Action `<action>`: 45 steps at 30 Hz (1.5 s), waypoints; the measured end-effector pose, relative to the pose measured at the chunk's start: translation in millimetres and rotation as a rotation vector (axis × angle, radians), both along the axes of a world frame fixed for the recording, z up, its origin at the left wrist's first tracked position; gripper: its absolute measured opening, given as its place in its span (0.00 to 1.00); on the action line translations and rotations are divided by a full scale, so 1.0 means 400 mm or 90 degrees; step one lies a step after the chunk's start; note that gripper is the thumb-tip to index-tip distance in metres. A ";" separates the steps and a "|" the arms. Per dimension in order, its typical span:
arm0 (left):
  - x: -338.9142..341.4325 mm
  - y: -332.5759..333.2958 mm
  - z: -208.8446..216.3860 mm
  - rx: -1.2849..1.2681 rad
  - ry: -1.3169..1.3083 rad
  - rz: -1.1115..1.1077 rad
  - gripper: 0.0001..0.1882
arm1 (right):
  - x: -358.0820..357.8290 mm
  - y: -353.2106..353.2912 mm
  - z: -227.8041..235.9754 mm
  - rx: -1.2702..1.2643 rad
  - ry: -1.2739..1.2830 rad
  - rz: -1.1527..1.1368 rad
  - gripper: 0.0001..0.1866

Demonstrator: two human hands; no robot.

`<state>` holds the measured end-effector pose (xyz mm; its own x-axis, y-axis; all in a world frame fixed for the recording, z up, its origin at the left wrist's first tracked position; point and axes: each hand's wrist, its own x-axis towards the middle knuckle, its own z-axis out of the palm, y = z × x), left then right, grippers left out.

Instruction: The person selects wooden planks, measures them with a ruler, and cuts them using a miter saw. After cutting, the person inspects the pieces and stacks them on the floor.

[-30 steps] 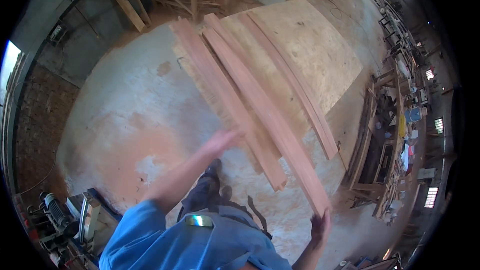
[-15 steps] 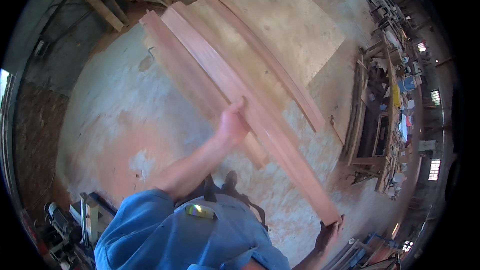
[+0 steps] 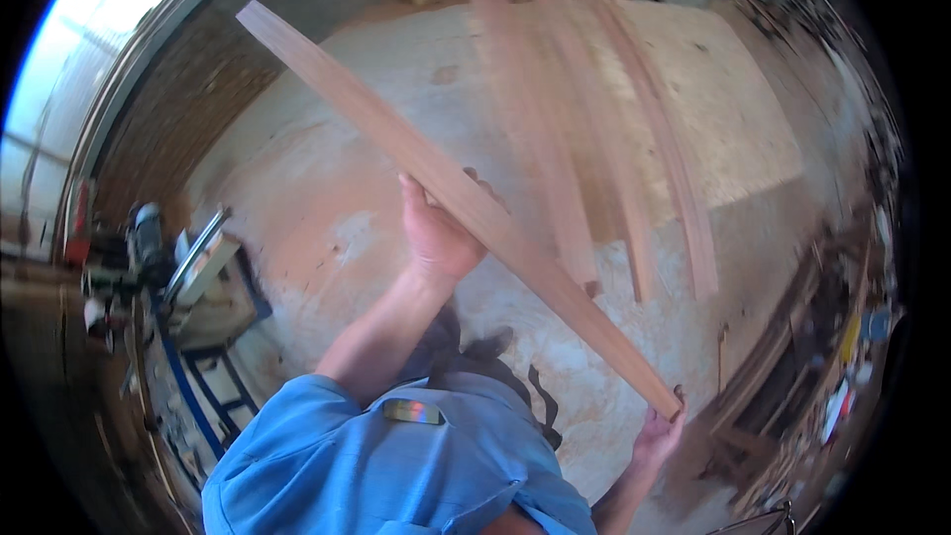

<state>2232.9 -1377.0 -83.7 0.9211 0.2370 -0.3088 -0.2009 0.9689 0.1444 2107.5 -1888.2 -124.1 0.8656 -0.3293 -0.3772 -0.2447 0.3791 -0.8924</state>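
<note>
Long board held off the floor in both hands

The left hand (image 3: pixel 439 236) grips the board (image 3: pixel 446 188) mid-length; the right hand (image 3: pixel 658 436) clasps its near end at 5 o'clock. The far end points to 11 o'clock. More planks (image 3: pixel 565 139) lie on a plywood sheet (image 3: pixel 733 129) at 1 o'clock; a saw bench (image 3: pixel 203 287) stands at 9 o'clock.

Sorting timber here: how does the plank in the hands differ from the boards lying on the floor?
The held plank is lifted and slants across the view, left hand mid-length, right hand at its near end; the floor boards lie flat, side by side, untouched. Its far end points toward the window; theirs point away. All are long, thin, reddish wood.
</note>
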 end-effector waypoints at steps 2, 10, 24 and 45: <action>-0.162 0.014 0.019 0.001 -0.046 0.032 0.43 | -0.040 -0.023 0.000 0.039 -0.017 0.060 0.27; -0.642 0.206 0.061 0.068 -0.126 0.248 0.42 | -0.003 0.193 0.025 0.030 0.005 0.259 0.27; -1.839 0.578 0.056 0.117 -0.103 0.684 0.35 | -0.502 1.120 0.034 0.018 0.023 0.613 0.25; -2.543 0.334 -0.004 0.232 0.011 1.185 0.28 | -0.944 1.915 -0.052 0.178 0.100 1.192 0.24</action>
